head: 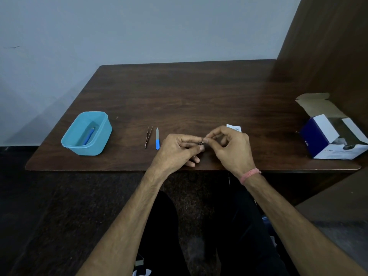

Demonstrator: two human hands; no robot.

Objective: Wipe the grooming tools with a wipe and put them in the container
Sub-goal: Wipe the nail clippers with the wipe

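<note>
Over the table's front edge, my left hand (178, 150) is closed around a small metal tool (200, 143), of which only the tip shows. My right hand (229, 145) pinches at that tip with thumb and forefinger; whether a wipe is between them I cannot tell. Left of my hands lie metal tweezers (148, 136) and a blue-handled nail file (157, 138), side by side. The light blue container (68, 140) stands at the table's left and holds a blue tool (89, 135). A white wipe packet (234, 128) peeks out behind my right hand.
An open blue and white cardboard box (326, 134) sits at the table's right end beside a dark wooden panel (328, 46). A grey wall rises behind the brown table (179, 96). My legs in dark trousers are below the table's edge.
</note>
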